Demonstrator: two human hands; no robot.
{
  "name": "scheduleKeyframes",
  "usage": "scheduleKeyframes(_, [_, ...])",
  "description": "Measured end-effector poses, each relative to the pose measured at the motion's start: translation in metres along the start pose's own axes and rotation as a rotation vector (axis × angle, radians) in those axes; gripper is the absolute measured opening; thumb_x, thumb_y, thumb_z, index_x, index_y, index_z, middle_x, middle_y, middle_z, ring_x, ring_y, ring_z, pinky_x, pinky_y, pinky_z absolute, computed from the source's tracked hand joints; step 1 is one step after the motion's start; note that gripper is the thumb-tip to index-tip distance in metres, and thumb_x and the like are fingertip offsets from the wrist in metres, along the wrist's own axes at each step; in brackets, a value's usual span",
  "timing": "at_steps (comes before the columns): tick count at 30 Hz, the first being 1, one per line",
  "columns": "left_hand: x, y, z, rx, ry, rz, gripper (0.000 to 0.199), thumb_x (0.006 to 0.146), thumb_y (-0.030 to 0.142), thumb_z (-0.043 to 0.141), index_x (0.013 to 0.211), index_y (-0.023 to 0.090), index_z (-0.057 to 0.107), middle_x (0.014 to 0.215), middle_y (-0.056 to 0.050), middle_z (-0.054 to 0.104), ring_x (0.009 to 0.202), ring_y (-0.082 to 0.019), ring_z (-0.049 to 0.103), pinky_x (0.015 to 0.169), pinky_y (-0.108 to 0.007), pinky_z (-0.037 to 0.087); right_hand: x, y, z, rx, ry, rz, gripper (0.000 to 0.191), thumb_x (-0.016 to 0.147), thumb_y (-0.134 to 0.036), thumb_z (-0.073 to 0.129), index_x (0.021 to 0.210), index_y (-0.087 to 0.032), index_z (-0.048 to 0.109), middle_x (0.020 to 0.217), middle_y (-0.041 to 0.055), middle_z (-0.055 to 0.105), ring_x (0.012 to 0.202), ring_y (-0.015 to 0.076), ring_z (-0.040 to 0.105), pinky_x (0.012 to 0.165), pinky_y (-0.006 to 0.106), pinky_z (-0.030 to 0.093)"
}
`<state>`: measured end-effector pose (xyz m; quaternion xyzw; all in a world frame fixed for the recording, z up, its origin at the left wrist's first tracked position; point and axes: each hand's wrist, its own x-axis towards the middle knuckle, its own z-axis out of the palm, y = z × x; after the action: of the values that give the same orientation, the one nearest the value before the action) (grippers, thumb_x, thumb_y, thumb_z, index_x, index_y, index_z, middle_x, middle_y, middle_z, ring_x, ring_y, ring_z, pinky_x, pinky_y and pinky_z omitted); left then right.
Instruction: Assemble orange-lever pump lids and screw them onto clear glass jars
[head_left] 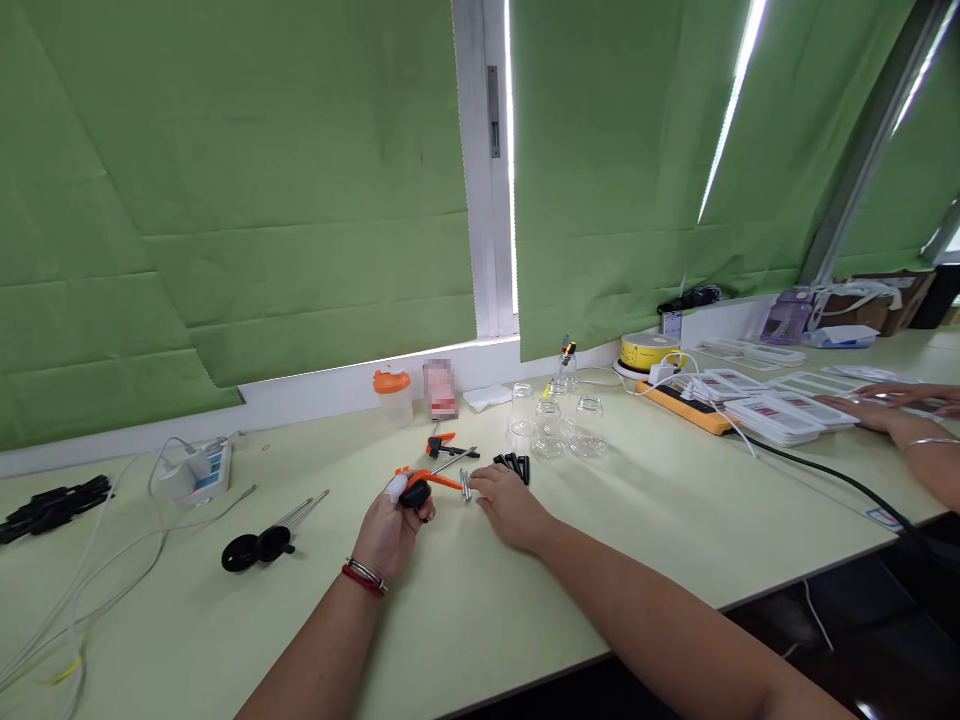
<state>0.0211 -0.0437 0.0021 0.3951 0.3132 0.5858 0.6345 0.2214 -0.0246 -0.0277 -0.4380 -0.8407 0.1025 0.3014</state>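
Note:
My left hand (390,525) is closed around an orange-and-black tool (417,490) with a thin metal rod, whose exact kind I cannot make out. Just right of the tool, several short metal pins (465,486) lie side by side on the table. The fingertips of my right hand (506,503) rest at the right of these pins, with the fingers reaching forward and grasping nothing visible. Behind that hand is a row of small black pieces (513,466). A small orange-and-black clamp (444,446) lies beyond my left hand.
Upside-down glasses (549,430) and an orange-lidded cup (392,397) stand at the back. Black round pieces with metal rods (259,547) lie left, near a power strip (212,474). To the right are an orange power strip (686,406), white trays (776,415) and another person's hands (874,415).

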Motion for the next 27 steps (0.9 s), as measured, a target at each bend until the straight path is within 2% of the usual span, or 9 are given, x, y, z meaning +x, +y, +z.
scheduleKeyframes(2, [0.001, 0.0, -0.002, 0.002, 0.013, 0.005, 0.02, 0.084, 0.036, 0.053, 0.087, 0.016, 0.055, 0.066, 0.0, 0.054, 0.053, -0.011, 0.048, 0.056, -0.029, 0.043, -0.001, -0.002, 0.005, -0.159, -0.082, -0.038, 0.035, 0.084, -0.012, 0.048, 0.117, -0.018, 0.059, 0.131, 0.009, 0.054, 0.123, 0.0268, 0.041, 0.102, 0.042, 0.028])
scheduleKeyframes(4, [0.001, -0.001, -0.002, 0.013, 0.023, 0.011, 0.021, 0.084, 0.036, 0.053, 0.087, 0.016, 0.056, 0.066, 0.0, 0.054, 0.053, -0.012, 0.049, 0.056, -0.029, 0.043, -0.002, -0.004, 0.009, -0.264, -0.138, -0.06, 0.035, 0.085, -0.012, 0.046, 0.117, -0.016, 0.059, 0.131, 0.0105, 0.054, 0.125, 0.029, 0.038, 0.101, 0.044, 0.026])
scheduleKeyframes(10, [0.0, -0.002, -0.001, 0.055, 0.046, 0.011, 0.022, 0.085, 0.037, 0.051, 0.089, 0.015, 0.056, 0.063, 0.0, 0.055, 0.053, -0.014, 0.051, 0.057, -0.03, 0.042, -0.005, -0.01, 0.005, -0.302, -0.227, -0.079, 0.025, 0.087, -0.012, 0.043, 0.1, -0.014, 0.064, 0.107, 0.0111, 0.064, 0.1, 0.0226, 0.054, 0.088, 0.037, 0.034])
scheduleKeyframes(12, [0.0, -0.002, -0.002, 0.06, 0.048, 0.007, 0.022, 0.086, 0.036, 0.05, 0.09, 0.016, 0.056, 0.062, 0.0, 0.055, 0.052, -0.014, 0.051, 0.057, -0.03, 0.042, -0.005, -0.011, 0.003, -0.295, -0.22, -0.07, 0.022, 0.086, -0.013, 0.045, 0.097, -0.014, 0.064, 0.108, 0.0107, 0.064, 0.1, 0.0227, 0.054, 0.088, 0.036, 0.034])
scheduleKeyframes(14, [0.001, -0.003, -0.003, 0.063, 0.047, 0.001, 0.022, 0.085, 0.036, 0.051, 0.092, 0.016, 0.056, 0.062, 0.0, 0.055, 0.052, -0.014, 0.052, 0.057, -0.03, 0.042, -0.005, -0.011, 0.002, -0.293, -0.18, -0.072, 0.023, 0.085, -0.014, 0.047, 0.102, -0.015, 0.063, 0.115, 0.0106, 0.062, 0.103, 0.0238, 0.053, 0.088, 0.037, 0.035])
scheduleKeyframes(17, [0.002, -0.004, -0.004, 0.069, 0.043, -0.002, 0.023, 0.085, 0.036, 0.052, 0.094, 0.015, 0.056, 0.062, 0.0, 0.055, 0.052, -0.014, 0.052, 0.057, -0.029, 0.042, -0.004, -0.01, 0.005, -0.28, -0.171, -0.131, 0.035, 0.081, -0.009, 0.048, 0.114, -0.015, 0.057, 0.123, 0.0104, 0.058, 0.11, 0.0247, 0.05, 0.088, 0.036, 0.037])
scheduleKeyframes(22, [0.002, -0.004, -0.004, 0.073, 0.038, -0.005, 0.023, 0.085, 0.036, 0.052, 0.093, 0.015, 0.057, 0.063, 0.001, 0.055, 0.051, -0.013, 0.051, 0.057, -0.028, 0.042, -0.004, -0.006, 0.01, -0.251, -0.21, -0.185, 0.045, 0.074, -0.004, 0.05, 0.117, -0.015, 0.056, 0.118, 0.0096, 0.061, 0.106, 0.0241, 0.052, 0.089, 0.035, 0.038])
scheduleKeyframes(27, [0.001, -0.004, -0.004, 0.068, 0.027, -0.001, 0.024, 0.085, 0.038, 0.052, 0.091, 0.015, 0.057, 0.063, 0.001, 0.055, 0.051, -0.012, 0.048, 0.056, -0.028, 0.042, -0.001, -0.009, 0.009, -0.272, -0.195, -0.193, 0.049, 0.073, -0.005, 0.05, 0.121, -0.014, 0.053, 0.125, 0.012, 0.056, 0.108, 0.0259, 0.051, 0.088, 0.036, 0.04])
